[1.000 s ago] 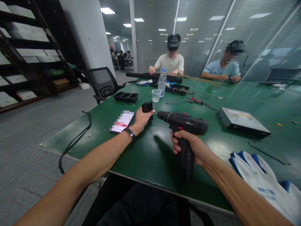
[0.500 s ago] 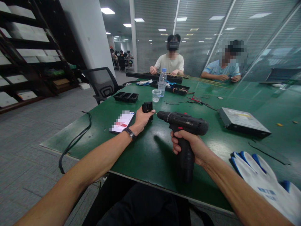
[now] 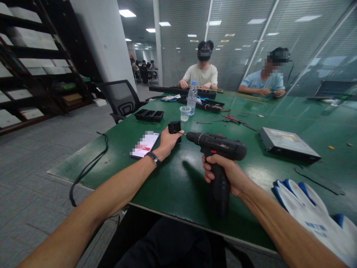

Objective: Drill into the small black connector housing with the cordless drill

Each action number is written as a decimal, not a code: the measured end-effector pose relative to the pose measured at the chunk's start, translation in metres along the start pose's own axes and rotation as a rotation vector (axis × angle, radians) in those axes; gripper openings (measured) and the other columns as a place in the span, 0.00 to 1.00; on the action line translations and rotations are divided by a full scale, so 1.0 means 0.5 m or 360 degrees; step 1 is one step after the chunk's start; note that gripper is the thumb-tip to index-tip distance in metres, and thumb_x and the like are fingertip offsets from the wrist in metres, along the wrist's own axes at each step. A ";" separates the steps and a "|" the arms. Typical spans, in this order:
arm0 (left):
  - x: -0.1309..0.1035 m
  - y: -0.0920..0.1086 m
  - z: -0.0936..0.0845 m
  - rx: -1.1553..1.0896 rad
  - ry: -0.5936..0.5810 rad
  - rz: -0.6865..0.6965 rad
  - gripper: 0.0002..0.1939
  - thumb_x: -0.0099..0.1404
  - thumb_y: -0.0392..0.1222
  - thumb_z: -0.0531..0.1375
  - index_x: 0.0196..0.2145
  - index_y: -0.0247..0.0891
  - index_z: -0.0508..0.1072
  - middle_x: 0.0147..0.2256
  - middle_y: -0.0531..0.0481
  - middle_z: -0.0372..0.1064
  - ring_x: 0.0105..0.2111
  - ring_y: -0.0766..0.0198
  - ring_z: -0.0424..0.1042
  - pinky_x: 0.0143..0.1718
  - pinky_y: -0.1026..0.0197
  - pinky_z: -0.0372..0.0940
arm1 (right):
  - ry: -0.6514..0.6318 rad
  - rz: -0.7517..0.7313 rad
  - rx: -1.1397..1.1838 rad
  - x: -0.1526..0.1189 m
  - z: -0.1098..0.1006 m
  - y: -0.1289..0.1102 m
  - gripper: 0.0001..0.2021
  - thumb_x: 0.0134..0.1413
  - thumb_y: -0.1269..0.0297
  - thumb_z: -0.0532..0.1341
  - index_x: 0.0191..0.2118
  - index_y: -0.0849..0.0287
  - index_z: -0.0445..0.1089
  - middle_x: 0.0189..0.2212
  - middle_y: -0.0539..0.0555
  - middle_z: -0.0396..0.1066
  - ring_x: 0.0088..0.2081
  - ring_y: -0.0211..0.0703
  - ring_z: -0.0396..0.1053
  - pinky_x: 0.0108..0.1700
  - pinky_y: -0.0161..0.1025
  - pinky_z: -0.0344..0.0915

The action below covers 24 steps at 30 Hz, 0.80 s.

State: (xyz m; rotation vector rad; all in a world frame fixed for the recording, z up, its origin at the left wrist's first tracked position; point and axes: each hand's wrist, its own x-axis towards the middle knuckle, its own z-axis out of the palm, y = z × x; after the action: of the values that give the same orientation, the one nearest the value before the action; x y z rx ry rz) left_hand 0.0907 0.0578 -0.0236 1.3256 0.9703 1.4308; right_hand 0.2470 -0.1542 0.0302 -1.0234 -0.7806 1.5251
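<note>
My left hand [image 3: 168, 142] grips a small black part [image 3: 174, 127] above the green table [image 3: 167, 182]. Wrapped round the handle of a black power drill [image 3: 223, 145] is my right hand [image 3: 223, 169]. The drill lies level and points left, its thin bit reaching the black part near my left thumb. Whether the bit touches the part cannot be made out. A phone [image 3: 145, 145] with a lit screen lies left of my left hand.
Beyond my hands stand a plastic cup [image 3: 185, 114], a bottle [image 3: 192, 98] and a black tray [image 3: 149, 115]. A metal-topped box [image 3: 290, 143] and white-blue gloves [image 3: 309, 208] lie to the right. Two people sit across the table.
</note>
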 end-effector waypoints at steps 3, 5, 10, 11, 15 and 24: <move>-0.001 0.003 0.001 0.0003 0.0004 -0.0006 0.19 0.49 0.43 0.77 0.38 0.36 0.79 0.36 0.47 0.79 0.37 0.58 0.75 0.39 0.59 0.67 | 0.0006 0.0006 -0.0001 -0.001 0.000 0.000 0.08 0.50 0.63 0.72 0.33 0.61 0.75 0.25 0.48 0.67 0.21 0.36 0.63 0.26 0.39 0.70; -0.002 0.004 0.001 -0.0012 0.0005 -0.0008 0.19 0.49 0.43 0.77 0.38 0.36 0.79 0.36 0.47 0.79 0.37 0.58 0.75 0.40 0.59 0.67 | 0.0016 0.0008 -0.0001 -0.002 0.001 -0.001 0.09 0.49 0.62 0.73 0.33 0.61 0.75 0.24 0.48 0.66 0.21 0.36 0.63 0.26 0.38 0.70; -0.002 0.002 0.000 -0.0035 -0.0004 -0.0001 0.20 0.49 0.43 0.77 0.38 0.36 0.79 0.36 0.47 0.79 0.36 0.59 0.74 0.40 0.59 0.67 | 0.0027 0.0009 0.0000 -0.002 0.004 -0.003 0.09 0.49 0.62 0.73 0.32 0.61 0.76 0.24 0.48 0.66 0.21 0.36 0.63 0.25 0.39 0.69; -0.001 0.001 0.001 -0.0031 -0.0005 0.0000 0.20 0.49 0.43 0.77 0.38 0.36 0.79 0.36 0.47 0.79 0.36 0.59 0.74 0.39 0.59 0.67 | 0.0025 0.0008 -0.0002 -0.002 0.004 -0.003 0.09 0.49 0.63 0.73 0.32 0.61 0.76 0.24 0.48 0.66 0.21 0.36 0.63 0.25 0.39 0.69; 0.001 -0.002 0.001 -0.0019 -0.0011 0.0003 0.19 0.49 0.43 0.76 0.37 0.36 0.79 0.35 0.48 0.79 0.36 0.59 0.74 0.39 0.60 0.66 | 0.0021 -0.0002 -0.0006 -0.002 0.005 -0.004 0.09 0.48 0.63 0.73 0.32 0.61 0.76 0.24 0.48 0.66 0.20 0.36 0.63 0.25 0.39 0.69; 0.003 -0.004 0.001 -0.0044 -0.0010 -0.0015 0.20 0.48 0.44 0.77 0.37 0.37 0.79 0.36 0.48 0.79 0.36 0.59 0.74 0.40 0.59 0.67 | 0.0024 0.0001 -0.0006 -0.005 0.008 -0.007 0.09 0.49 0.63 0.73 0.32 0.61 0.75 0.24 0.47 0.67 0.20 0.36 0.64 0.25 0.38 0.70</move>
State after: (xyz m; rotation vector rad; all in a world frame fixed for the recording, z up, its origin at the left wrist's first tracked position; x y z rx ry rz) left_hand 0.0912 0.0596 -0.0250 1.3030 0.9485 1.4273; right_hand 0.2448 -0.1556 0.0352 -1.0369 -0.7734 1.5155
